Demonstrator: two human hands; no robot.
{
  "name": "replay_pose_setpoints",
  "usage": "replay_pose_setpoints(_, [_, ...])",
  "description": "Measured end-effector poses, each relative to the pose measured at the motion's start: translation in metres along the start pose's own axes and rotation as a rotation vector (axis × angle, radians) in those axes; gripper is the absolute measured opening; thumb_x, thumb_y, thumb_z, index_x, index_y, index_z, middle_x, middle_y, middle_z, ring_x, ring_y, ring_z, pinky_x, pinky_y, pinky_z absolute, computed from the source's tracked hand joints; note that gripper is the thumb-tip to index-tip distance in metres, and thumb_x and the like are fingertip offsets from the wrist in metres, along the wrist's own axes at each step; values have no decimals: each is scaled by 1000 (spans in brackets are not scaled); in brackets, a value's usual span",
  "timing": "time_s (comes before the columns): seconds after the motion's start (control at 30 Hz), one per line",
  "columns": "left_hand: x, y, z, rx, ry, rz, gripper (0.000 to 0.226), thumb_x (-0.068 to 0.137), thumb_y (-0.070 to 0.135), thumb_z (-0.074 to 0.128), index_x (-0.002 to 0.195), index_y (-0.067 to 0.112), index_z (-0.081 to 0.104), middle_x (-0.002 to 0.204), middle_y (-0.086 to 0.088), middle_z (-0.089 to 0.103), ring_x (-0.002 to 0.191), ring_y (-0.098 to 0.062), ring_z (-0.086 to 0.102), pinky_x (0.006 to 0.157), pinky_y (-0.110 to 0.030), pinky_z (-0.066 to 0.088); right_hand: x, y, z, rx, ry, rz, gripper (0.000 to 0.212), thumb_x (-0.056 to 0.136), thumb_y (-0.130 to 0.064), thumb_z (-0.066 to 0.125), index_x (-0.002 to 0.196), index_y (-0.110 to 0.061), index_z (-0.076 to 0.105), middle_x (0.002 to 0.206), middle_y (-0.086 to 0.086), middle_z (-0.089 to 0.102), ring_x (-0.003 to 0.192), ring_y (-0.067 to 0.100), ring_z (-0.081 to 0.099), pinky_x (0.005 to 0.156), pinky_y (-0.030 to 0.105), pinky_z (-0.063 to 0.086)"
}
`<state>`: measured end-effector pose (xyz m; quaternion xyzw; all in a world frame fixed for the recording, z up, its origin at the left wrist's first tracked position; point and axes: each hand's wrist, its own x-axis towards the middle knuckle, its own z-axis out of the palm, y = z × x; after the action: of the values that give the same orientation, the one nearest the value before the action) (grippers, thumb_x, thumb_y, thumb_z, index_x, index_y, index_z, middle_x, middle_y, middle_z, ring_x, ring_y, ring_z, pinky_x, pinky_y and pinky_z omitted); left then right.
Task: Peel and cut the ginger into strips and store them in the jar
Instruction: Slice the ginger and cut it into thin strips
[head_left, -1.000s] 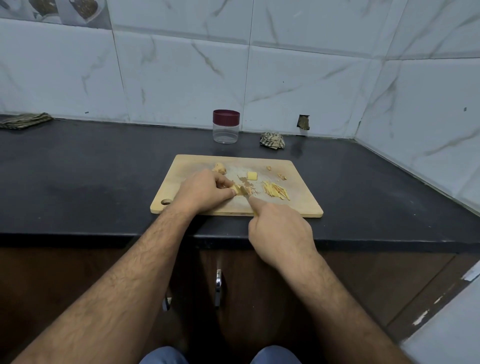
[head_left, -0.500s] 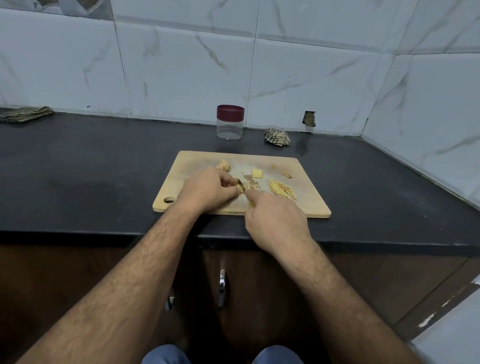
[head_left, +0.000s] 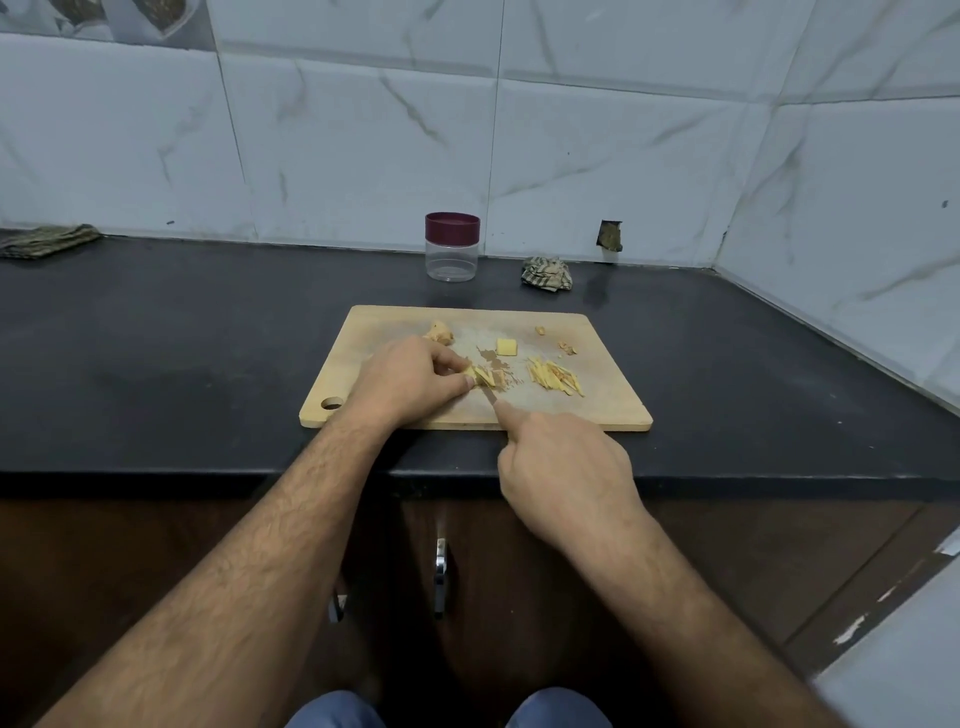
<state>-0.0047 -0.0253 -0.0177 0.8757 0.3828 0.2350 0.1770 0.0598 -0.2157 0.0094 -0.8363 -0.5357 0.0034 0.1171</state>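
On the wooden cutting board (head_left: 597, 410), my left hand (head_left: 410, 379) pinches a small pale piece of ginger (head_left: 480, 375) against the wood. My right hand (head_left: 563, 467) grips a knife (head_left: 491, 397), index finger stretched along its back; only a short bit of blade shows, right at the ginger. A heap of cut ginger strips (head_left: 553, 376) lies to the right. A square peeled chunk (head_left: 506, 347) and an unpeeled knob (head_left: 440, 331) sit farther back on the board. The clear jar (head_left: 452, 247) with a maroon lid stands closed behind the board.
Peel scraps (head_left: 566, 347) lie at the board's back right. A crumpled patterned cloth (head_left: 546, 273) sits on the black counter (head_left: 182, 338) near the wall, and a folded cloth (head_left: 47, 240) lies at the far left. Tiled walls close the back and right side.
My right hand has shifted slightly back and forth with the knife at the ginger piece. My left hand stays on the ginger. The view tilted a little.
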Motion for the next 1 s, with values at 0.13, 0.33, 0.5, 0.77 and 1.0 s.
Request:
replay_pose_setpoints(0.13, [0,-1,0,-4,-2,3,31,84,48,69,112,35,72,77,20,55,87,-12,56,86,-33,50,4,0,-2,43,13,25,54,97,-19,36,148,-37,36,111,3,62,98,23,56,71,33,43])
replay_pose_setpoints(0.33, [0,-2,0,-27,-3,11,30,83,46,70,111,34,73,77,20,56,90,-14,59,85,-34,50,7,0,-6,65,17,45,51,99,-22,36,148,-36,37,122,4,60,106,24,55,75,35,44])
replay_pose_setpoints(0.5, [1,-4,2,-66,12,15,29,82,44,71,108,32,74,77,16,62,82,-12,59,79,-32,49,14,-5,-6,73,45,31,50,100,-21,37,147,-35,38,126,3,60,111,24,55,80,34,46])
replay_pose_setpoints(0.77, [2,-5,3,-49,12,14,30,82,44,71,110,32,74,73,21,57,84,-13,58,80,-32,49,26,-11,-2,30,29,18,49,100,-20,41,146,-36,40,125,3,60,113,24,55,76,32,38])
replay_pose_setpoints(1.0, [1,-3,2,-52,5,3,29,83,43,71,109,32,74,73,22,56,88,-14,60,84,-33,50,27,-17,0,-30,2,13,52,100,-18,42,149,-32,35,120,5,61,109,25,57,73,34,40])
